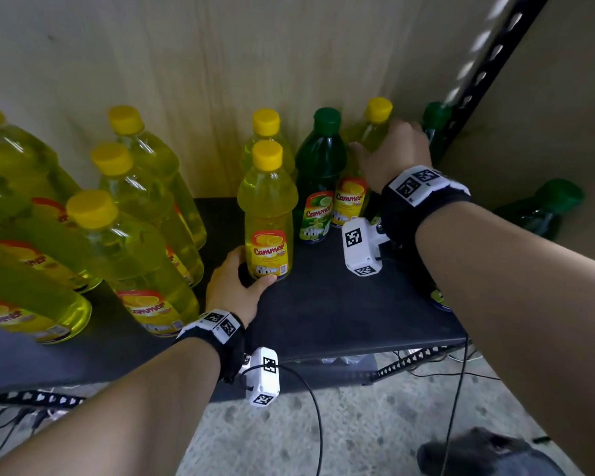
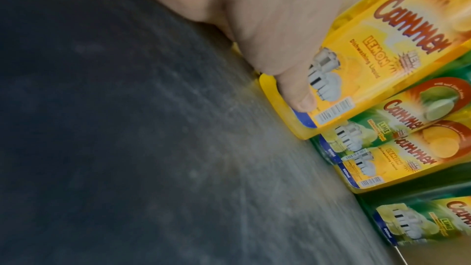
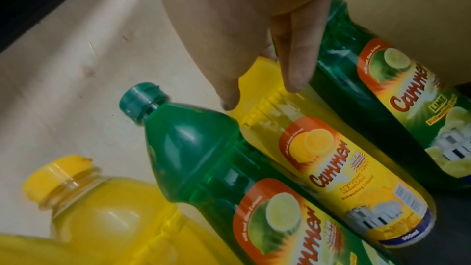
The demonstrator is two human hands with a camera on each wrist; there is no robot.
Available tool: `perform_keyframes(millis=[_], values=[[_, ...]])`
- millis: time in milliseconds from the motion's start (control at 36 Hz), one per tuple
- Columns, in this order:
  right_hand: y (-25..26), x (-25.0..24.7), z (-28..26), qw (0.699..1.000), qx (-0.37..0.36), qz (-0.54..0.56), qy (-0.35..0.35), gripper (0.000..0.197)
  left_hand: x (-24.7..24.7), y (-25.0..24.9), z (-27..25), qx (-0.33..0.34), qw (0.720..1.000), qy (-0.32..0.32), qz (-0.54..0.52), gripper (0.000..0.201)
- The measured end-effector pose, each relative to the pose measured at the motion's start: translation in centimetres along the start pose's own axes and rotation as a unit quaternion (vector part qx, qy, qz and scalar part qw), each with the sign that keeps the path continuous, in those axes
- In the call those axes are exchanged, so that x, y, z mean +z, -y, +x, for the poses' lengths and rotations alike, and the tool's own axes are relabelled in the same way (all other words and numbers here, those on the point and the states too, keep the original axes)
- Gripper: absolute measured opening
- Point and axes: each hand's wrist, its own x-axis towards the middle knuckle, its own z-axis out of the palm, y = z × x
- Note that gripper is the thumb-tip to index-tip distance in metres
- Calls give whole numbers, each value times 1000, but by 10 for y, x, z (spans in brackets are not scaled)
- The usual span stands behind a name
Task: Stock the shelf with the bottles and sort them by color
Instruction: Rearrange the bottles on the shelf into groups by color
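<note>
The left hand (image 1: pixel 236 286) grips the base of a front yellow bottle (image 1: pixel 268 214) standing on the shelf (image 1: pixel 340 304). Farther back, the right hand (image 1: pixel 389 149) grasps the shoulder of a yellow bottle (image 1: pixel 352 197) wedged between green bottles (image 1: pixel 318 173). Full bottles likely handle heavy and slick; grasp the ribbed body, not the cap.

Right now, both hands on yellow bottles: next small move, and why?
Probably lift the yellow bottle under the right hand out leftward toward the yellow group. It stands between a green bottle and another green bottle, breaking the colour sort.
</note>
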Motion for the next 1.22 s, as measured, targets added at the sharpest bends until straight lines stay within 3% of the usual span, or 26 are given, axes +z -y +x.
perform_keyframes(millis=[250,417,528,750,889,1222], values=[[-1,-6,-6,999,12,24,22,65,2,10,4,14,999,23,32,70],[1,-14,0,999,-17,7,39,44,4,13,5,15,999,10,37,67],[-2,-13,0,999,-4,11,42,63,4,14,5,17,999,11,37,67],[-13,-16,-26,999,-41,12,15,62,4,14,4,17,999,13,39,68],[-15,-19,-40,1000,-10,4,-8,76,3,14,4,19,999,15,38,68],[-21,-35,-67,1000,8,13,-9,68,3,12,3,23,999,13,29,63]])
